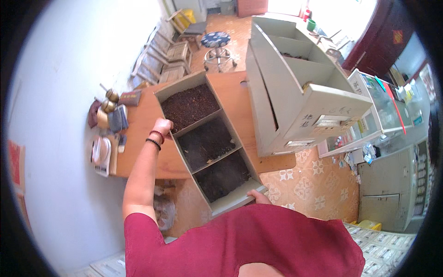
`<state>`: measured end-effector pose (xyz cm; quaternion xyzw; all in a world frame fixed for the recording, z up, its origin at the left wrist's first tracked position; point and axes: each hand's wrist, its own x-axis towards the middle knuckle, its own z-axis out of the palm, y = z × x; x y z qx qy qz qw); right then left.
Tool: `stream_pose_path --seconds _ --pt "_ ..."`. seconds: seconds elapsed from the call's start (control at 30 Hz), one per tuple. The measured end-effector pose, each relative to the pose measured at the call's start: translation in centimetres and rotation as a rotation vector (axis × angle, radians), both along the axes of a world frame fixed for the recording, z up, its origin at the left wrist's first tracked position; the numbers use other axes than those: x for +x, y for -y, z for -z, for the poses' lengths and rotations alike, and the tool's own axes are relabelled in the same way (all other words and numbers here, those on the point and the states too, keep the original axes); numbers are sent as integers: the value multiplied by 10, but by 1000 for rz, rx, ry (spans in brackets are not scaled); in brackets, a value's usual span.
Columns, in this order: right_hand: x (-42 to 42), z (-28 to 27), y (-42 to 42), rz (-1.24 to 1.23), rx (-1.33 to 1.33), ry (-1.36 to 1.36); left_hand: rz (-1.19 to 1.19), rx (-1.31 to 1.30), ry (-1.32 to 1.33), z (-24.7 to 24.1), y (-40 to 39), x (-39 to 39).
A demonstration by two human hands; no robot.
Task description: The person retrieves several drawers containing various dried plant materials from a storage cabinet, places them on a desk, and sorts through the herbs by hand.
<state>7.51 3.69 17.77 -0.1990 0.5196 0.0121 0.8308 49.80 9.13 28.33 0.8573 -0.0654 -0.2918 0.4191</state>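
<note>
My left hand [164,127] grips the left side wall of a long pale-green drawer [221,112] with three compartments. At the near end my right hand [259,197] holds the drawer's front panel, its thumb over the top edge. Dark reddish-brown dried granules [192,104] lie in the far compartment. The middle compartment holds blackish dried material [207,143] with a few pale bits. Similar dark material [223,177] covers the floor of the near one. The drawer slants over the wooden table [138,152], its near end close to my body.
Stacked pale-green drawers [290,104] stand at the table's right; the top one has several compartments. Brass vessels [110,100] and cloth items crowd the left edge. Beyond are a round stool [216,41] and wooden chairs [178,52]. At right is a glass display case [380,100].
</note>
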Motion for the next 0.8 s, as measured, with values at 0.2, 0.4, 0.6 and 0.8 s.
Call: stream_pose_path --seconds 0.2,0.4,0.6,0.8 --pt "40 -29 22 224 109 113 141 31 -20 21 68 50" --pt "79 -46 30 349 85 148 257 83 -53 37 120 86" --pt "114 -47 33 443 74 86 349 71 -129 69 169 119" --pt "145 -38 36 525 -11 81 417 87 -189 94 202 144"
